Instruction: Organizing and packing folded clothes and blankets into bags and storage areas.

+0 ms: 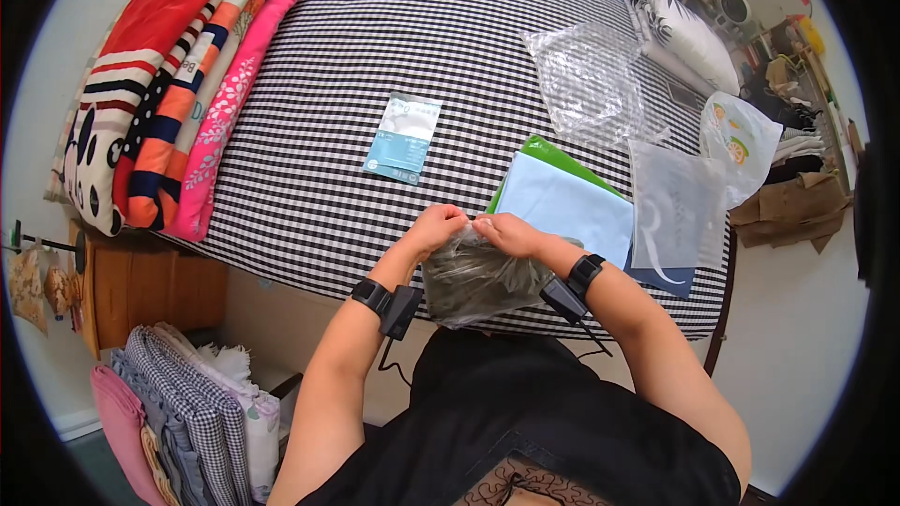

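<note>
A clear plastic bag (485, 277) with something dark grey-green and folded inside lies at the bed's near edge, close to my body. My left hand (441, 225) pinches the gathered top of the bag. Just beside it, my right hand (512, 233) pinches the same bunched plastic, and the fingertips of both hands nearly touch. Past my right hand lies a light blue flat sheet (566, 200) on top of a green one (545, 151). A blue and white printed packet (404, 140) rests on the checked bedcover farther out.
Folded blankets (176, 98) line the bed's left side. At right are a crumpled clear bag (590, 84), a frosted pouch (675, 204), a printed plastic bag (738, 144) and a white folded quilt (682, 39). Folded textiles (197, 414) stand at lower left.
</note>
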